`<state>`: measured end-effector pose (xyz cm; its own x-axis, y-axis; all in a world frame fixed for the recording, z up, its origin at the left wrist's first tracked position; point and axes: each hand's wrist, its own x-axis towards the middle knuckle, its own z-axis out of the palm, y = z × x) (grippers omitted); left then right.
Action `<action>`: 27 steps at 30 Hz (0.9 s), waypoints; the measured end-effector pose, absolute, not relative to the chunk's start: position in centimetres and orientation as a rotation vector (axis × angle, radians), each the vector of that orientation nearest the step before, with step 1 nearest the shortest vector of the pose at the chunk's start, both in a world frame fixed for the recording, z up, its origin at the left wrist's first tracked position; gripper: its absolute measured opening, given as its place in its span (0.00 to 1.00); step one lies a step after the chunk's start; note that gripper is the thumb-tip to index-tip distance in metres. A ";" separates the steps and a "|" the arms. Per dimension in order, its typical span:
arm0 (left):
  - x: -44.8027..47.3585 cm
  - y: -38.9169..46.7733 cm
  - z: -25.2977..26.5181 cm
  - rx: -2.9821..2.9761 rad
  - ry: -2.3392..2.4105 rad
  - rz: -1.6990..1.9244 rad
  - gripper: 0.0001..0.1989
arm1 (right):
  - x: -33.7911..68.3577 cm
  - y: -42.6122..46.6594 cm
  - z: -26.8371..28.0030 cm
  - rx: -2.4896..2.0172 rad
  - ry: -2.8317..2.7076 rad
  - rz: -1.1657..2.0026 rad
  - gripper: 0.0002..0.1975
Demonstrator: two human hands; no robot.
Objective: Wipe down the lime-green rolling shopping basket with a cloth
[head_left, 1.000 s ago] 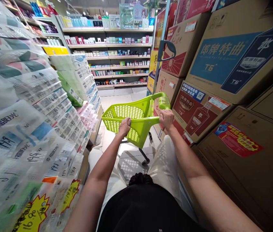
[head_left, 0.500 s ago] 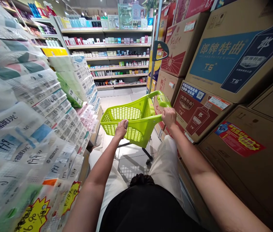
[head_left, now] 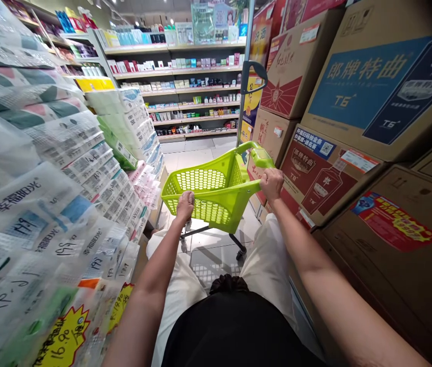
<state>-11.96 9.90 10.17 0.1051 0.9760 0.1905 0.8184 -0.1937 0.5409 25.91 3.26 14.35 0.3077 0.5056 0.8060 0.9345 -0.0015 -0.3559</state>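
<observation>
A lime-green shopping cart (head_left: 221, 216) stands sideways in front of me, its handle end to the right. Nothing shows inside its basket. My left hand (head_left: 185, 205) is closed over the near rim, toward the basket's left end. At the handle end, my right hand (head_left: 271, 183) is wrapped round the frame below the green handle block (head_left: 262, 157). The cart's dark legs and a caster (head_left: 241, 253) show beneath, close to my legs.
Stacked packs of tissue paper (head_left: 59, 224) crowd the left side. Cardboard boxes (head_left: 365, 97) rise on the right, with a grey pole bearing a looped handle (head_left: 254, 77) beside them. Shelves of small goods (head_left: 178, 71) close off the far end beyond the tiled floor (head_left: 189, 150).
My left hand has slid a little left along the cart's near rim. My right hand stays at the handle end. The whole view has shifted slightly.
</observation>
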 end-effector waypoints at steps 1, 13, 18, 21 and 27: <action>-11.3 9.7 9.9 2.128 1.711 0.772 0.22 | 26.0 3.3 14.4 -1.644 -1.341 -0.578 0.10; -20.3 12.7 10.0 1.854 2.099 0.684 0.24 | 26.0 3.5 14.2 -1.615 -1.367 -0.655 0.09; -16.1 12.0 10.1 2.013 1.891 0.767 0.21 | 26.0 3.5 14.4 -1.623 -1.357 -0.651 0.10; -15.5 11.6 10.3 2.109 1.783 0.683 0.20 | 26.3 3.2 14.5 -1.619 -1.382 -0.661 0.10; -19.0 11.3 10.3 1.726 2.137 0.733 0.30 | 25.9 3.1 14.3 -1.585 -1.379 -0.687 0.10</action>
<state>-19.02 11.25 10.31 -0.2354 0.9682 0.0851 0.8166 0.1495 0.5575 25.87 3.11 14.32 0.2241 0.4648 0.8566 0.9638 0.0247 -0.2656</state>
